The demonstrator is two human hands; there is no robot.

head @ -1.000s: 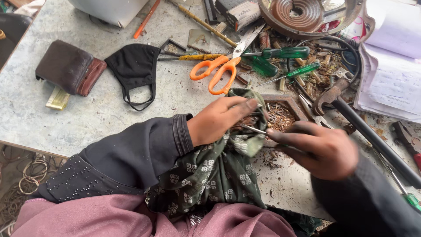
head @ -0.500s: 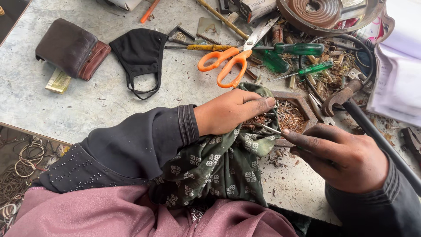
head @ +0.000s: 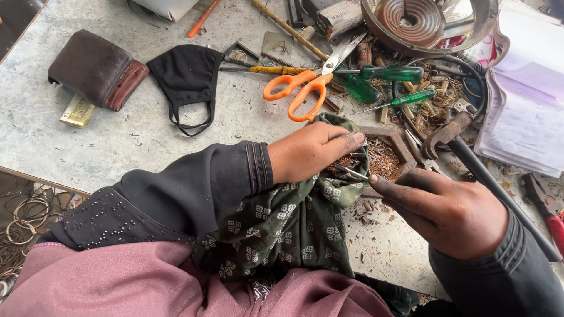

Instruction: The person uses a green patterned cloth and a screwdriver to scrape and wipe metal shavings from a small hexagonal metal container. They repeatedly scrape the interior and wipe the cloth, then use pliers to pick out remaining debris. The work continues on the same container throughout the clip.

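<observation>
Green patterned cloth (head: 282, 229) nearest, bunched over the lap and up onto the table (head: 117, 141). Left hand (head: 311, 152) curled narrow, pressing the cloth's edge beside the tray (head: 405, 149) of brown scraps. Right hand (head: 452, 211) pinched around a thin metal tool (head: 352, 172), tip lying at the tray's near edge. Better done, probably, with the cloth kept taut and the tool worked slowly, away from the left fingers. Farther off: orange scissors (head: 302, 88), green screwdrivers (head: 390, 73), black mask (head: 188, 76), brown wallet (head: 97, 67).

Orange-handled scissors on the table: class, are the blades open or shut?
Shut. The orange-handled scissors lie flat on the table, handle loops together, blades forming one closed strip.
</observation>
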